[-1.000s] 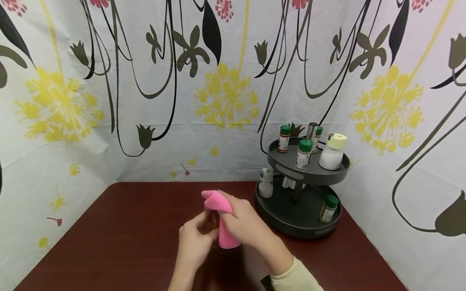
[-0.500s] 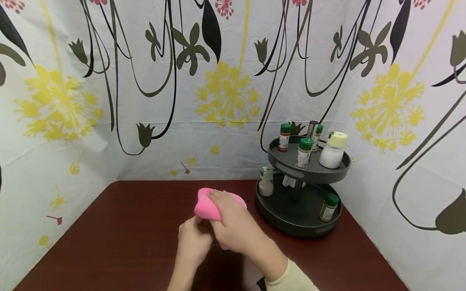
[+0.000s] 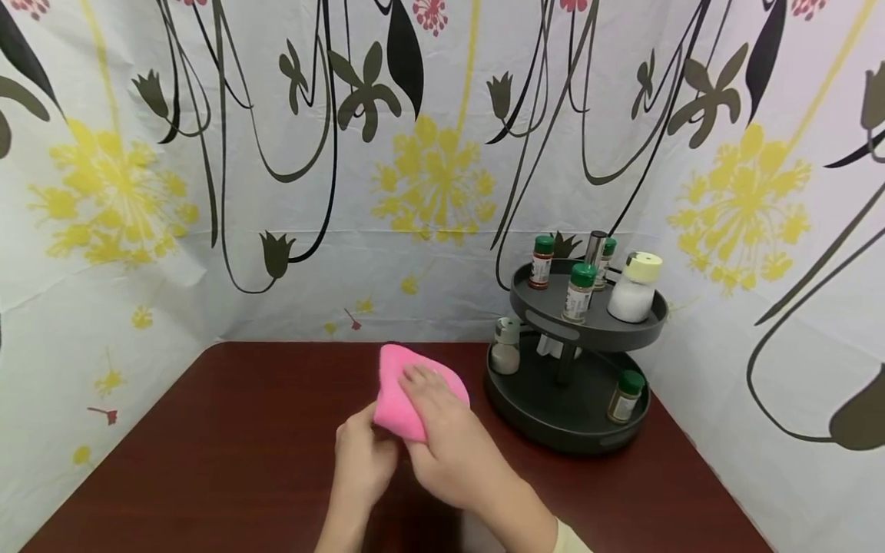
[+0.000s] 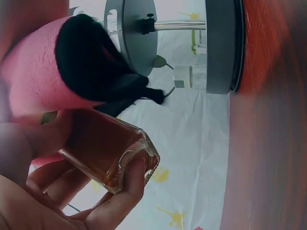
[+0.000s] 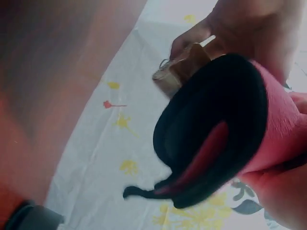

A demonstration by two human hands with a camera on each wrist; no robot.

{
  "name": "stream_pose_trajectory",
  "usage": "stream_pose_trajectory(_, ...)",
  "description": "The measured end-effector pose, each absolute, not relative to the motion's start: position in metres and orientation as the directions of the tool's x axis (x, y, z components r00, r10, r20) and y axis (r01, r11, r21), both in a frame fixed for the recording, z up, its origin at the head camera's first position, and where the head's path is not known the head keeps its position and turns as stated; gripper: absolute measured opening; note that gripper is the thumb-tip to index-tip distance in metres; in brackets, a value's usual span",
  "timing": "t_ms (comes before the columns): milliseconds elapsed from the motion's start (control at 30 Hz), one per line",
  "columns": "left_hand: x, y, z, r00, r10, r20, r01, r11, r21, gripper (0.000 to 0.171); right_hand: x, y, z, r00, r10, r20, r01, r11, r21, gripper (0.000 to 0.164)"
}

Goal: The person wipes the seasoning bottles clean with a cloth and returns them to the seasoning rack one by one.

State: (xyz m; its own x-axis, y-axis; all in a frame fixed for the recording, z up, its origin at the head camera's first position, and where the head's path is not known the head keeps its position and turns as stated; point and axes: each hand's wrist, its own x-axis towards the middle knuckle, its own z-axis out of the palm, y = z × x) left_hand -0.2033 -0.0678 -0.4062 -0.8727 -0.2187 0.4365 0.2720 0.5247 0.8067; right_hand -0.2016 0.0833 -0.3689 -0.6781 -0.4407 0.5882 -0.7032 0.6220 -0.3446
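Note:
My left hand (image 3: 362,457) grips a small glass spice jar (image 4: 103,146) with brown contents, its fingers spread over the base and side in the left wrist view. The jar is tilted, its base pointing away from the cloth, and the head view hides it behind hands and cloth. In my right hand (image 3: 456,461) is a pink cloth (image 3: 397,388) with black edging, folded over the upper end of the jar. The cloth's fold and black edge (image 5: 259,96) hang loose in the right wrist view, with the jar's end (image 5: 170,81) showing beyond.
A dark two-tier turntable rack (image 3: 546,422) stands at the right. Several green-capped spice jars (image 3: 578,293) and a white shaker with a pale yellow cap (image 3: 632,292) stand on it. The dark red-brown table (image 3: 228,445) meets flower-printed sheeting (image 3: 263,177) behind and at both sides.
The right hand has turned and its fingers now lie flatter over the cloth, which has spread out and risen slightly. The left hand has shifted slightly left, still gripping the jar.

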Motion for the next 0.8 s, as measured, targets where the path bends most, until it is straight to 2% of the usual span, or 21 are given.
stream_pose_trajectory(67,-0.204,-0.066,-0.406,-0.855,-0.22,0.469,0.28,0.565,0.776,0.023,-0.206,0.081,-0.364,-0.653,-0.474,0.591,-0.724,0.621,-0.301,0.053)
stream_pose_trajectory(100,-0.204,-0.065,-0.407,-0.857,-0.22,0.466,0.278,0.564,0.778,0.023,-0.211,0.08,-0.362,-0.662,-0.472,0.581,-0.72,0.615,-0.321,0.051)
stream_pose_trajectory(200,-0.205,-0.062,-0.408,-0.887,-0.226,0.402,0.25,0.497,0.831,0.017,-0.225,0.083,-0.36,-0.748,-0.415,0.518,-0.66,0.552,-0.51,0.042)
stream_pose_trajectory(333,-0.207,-0.06,-0.409,-0.92,-0.212,0.331,0.232,0.387,0.893,0.05,-0.236,0.09,-0.367,-0.834,-0.342,0.432,-0.532,0.29,-0.796,0.033)
stream_pose_trajectory(367,-0.208,-0.059,-0.409,-0.922,-0.208,0.327,0.238,0.364,0.901,0.054,-0.236,0.092,-0.371,-0.855,-0.315,0.411,-0.487,0.217,-0.846,0.032)
stream_pose_trajectory(433,-0.209,-0.057,-0.409,-0.921,-0.2,0.333,0.258,0.326,0.909,0.051,-0.23,0.093,-0.379,-0.9,-0.234,0.368,-0.398,0.095,-0.913,0.032)
stream_pose_trajectory(567,-0.209,-0.051,-0.406,-0.916,-0.196,0.35,0.298,0.251,0.921,0.047,-0.214,0.09,-0.392,-0.966,-0.041,0.255,-0.253,-0.046,-0.966,0.038)
stream_pose_trajectory(667,-0.208,-0.048,-0.402,-0.914,-0.212,0.346,0.305,0.202,0.931,0.05,-0.206,0.087,-0.402,-0.984,-0.022,0.176,-0.171,-0.15,-0.974,0.042)
stream_pose_trajectory(800,-0.206,-0.046,-0.397,-0.919,-0.226,0.322,0.288,0.172,0.942,0.047,-0.202,0.088,-0.414,-0.997,-0.06,0.047,-0.032,-0.232,-0.972,0.044)
